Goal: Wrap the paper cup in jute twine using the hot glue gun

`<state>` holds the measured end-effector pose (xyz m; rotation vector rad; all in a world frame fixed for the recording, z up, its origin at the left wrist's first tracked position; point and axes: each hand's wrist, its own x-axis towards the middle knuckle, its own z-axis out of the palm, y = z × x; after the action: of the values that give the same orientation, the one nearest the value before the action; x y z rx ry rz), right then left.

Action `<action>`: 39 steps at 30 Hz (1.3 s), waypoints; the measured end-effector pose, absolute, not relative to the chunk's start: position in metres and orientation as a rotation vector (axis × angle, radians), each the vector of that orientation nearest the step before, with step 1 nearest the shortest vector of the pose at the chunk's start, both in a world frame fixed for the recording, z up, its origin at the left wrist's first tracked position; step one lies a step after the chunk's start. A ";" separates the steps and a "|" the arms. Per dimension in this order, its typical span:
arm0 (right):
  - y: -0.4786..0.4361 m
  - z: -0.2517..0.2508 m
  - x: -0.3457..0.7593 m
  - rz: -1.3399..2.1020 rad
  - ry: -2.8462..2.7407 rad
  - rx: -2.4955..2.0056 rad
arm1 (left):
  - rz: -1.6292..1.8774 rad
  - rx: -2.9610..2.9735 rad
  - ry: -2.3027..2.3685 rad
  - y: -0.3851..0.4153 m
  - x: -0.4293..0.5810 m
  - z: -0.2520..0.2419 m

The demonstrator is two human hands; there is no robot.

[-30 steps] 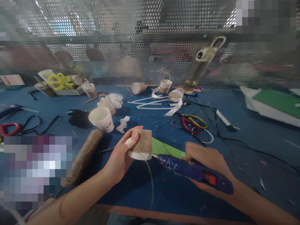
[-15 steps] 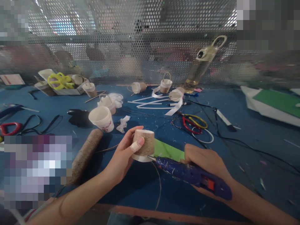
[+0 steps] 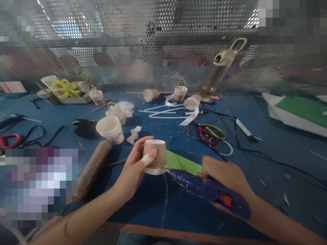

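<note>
A small paper cup [image 3: 158, 157] wrapped in brown twine is upside down in my left hand [image 3: 136, 165], whose thumb presses on its side. Its white rim shows below the wrapping. My right hand [image 3: 224, 172] grips a blue glue gun [image 3: 196, 183] with a red switch. The metal nozzle points left and meets the cup, or nearly so, at the lower edge of the twine. From that spot a loose twine end [image 3: 167, 197] hangs down. Behind the nozzle lies a green strip [image 3: 181, 161], partly hidden by my right hand.
A twine roll [image 3: 94, 166] and a white paper cup [image 3: 111, 130] stand left of my hands. Several small twine-wrapped baskets, white strips [image 3: 166, 114] and a tilted bottle [image 3: 217, 73] lie toward the mesh panel [image 3: 143, 51]. Red and yellow scissors [image 3: 212, 134] and black cables [image 3: 276, 154] are at right.
The cup in my left hand has shifted slightly left and up. The hanging twine end has swung left. The glue gun stays at the cup's lower edge.
</note>
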<state>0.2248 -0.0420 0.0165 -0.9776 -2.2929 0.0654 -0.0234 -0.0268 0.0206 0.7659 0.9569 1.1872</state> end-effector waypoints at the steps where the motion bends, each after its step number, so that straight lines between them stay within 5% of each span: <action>1: -0.042 0.017 0.224 0.063 -2.291 -0.983 | 1.194 0.768 0.963 -0.027 -0.023 0.021; 39: -0.044 0.024 0.227 0.114 -2.306 -0.978 | 1.170 0.702 0.937 -0.026 -0.026 0.022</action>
<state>0.2271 -0.0438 0.0240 -0.9783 -2.3063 0.1145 -0.0258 -0.0263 0.0221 0.7022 0.9365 1.1704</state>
